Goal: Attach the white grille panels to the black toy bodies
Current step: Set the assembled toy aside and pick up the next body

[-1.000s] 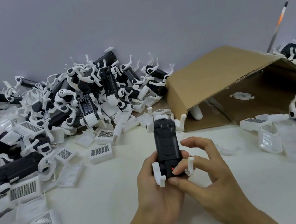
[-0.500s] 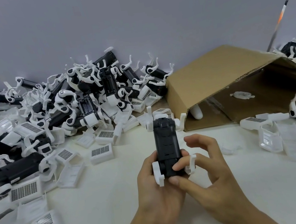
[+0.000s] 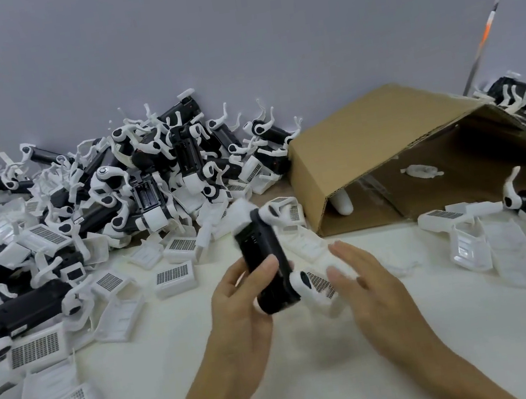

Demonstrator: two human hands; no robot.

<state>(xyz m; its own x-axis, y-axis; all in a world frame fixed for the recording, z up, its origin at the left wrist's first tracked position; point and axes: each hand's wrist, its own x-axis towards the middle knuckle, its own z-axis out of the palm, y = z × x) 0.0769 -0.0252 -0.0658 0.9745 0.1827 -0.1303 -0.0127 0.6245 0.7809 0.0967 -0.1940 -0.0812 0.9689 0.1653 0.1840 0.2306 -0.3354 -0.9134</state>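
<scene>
Hands at centre of the white worktop [image 3: 315,379]. Left hand [image 3: 240,305]: grip clasped round a black toy body [image 3: 265,260], thumb across its front, body tilted with its far end toward 11 o'clock, blurred. Right hand [image 3: 365,279]: grip released, fingers straight, just beside the body at 3 o'clock. Loose white grille panels [image 3: 174,275] lie at 9 o'clock before a heap of toy bodies [image 3: 148,172]; tipped cardboard box [image 3: 383,147] at 2 o'clock.
</scene>
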